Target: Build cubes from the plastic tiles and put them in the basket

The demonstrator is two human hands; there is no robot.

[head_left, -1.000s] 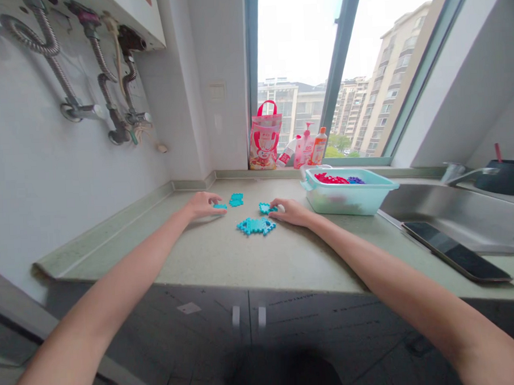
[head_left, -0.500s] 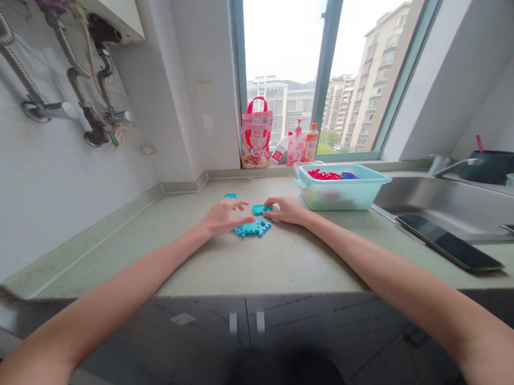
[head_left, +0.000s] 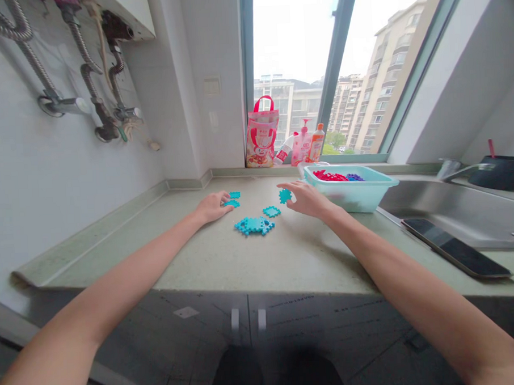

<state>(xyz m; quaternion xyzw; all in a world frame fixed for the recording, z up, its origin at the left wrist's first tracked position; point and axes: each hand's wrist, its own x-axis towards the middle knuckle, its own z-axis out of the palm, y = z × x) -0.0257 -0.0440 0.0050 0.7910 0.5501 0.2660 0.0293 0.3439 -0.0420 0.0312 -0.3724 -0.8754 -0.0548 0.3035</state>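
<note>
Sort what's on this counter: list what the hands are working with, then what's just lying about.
In use: left hand on a teal piece; right hand holding a teal piece; joined teal pieces; loose piece.
Lying about: tub, phone, pink bag, bottles.

Home kitchen, high-rise flat. Steel sink [head_left: 453, 209] and tap [head_left: 454, 171] set in green counter [head_left: 285, 253]; cupboard doors [head_left: 245, 323] below; flexible pipes [head_left: 86, 81] under wall unit, probably water heater; detergent bottles [head_left: 306, 146] by window [head_left: 319, 53]; apartment blocks outside.
</note>
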